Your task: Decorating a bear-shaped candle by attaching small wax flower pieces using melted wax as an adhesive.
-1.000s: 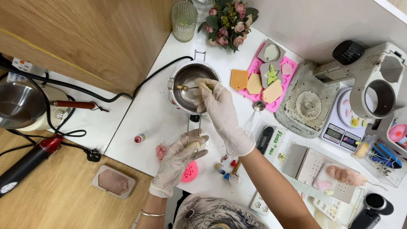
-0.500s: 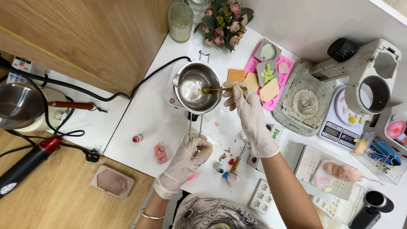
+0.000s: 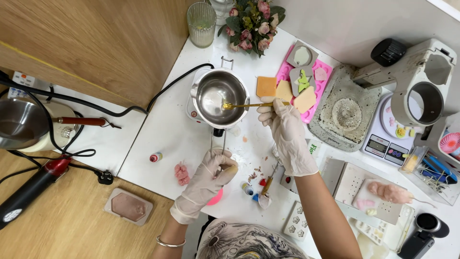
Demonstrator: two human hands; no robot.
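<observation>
Spoon point(image 3: 249, 105) — pinched in right hand point(image 3: 287, 132) — reaches into melting pot point(image 3: 218, 96).

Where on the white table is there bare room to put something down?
The widest free patch of white table lies left of the steel melting pot, bordered by the black cord and the small red-capped bottle. Right of the pot it is crowded: pink silicone mould, grey scale, white trays.
</observation>
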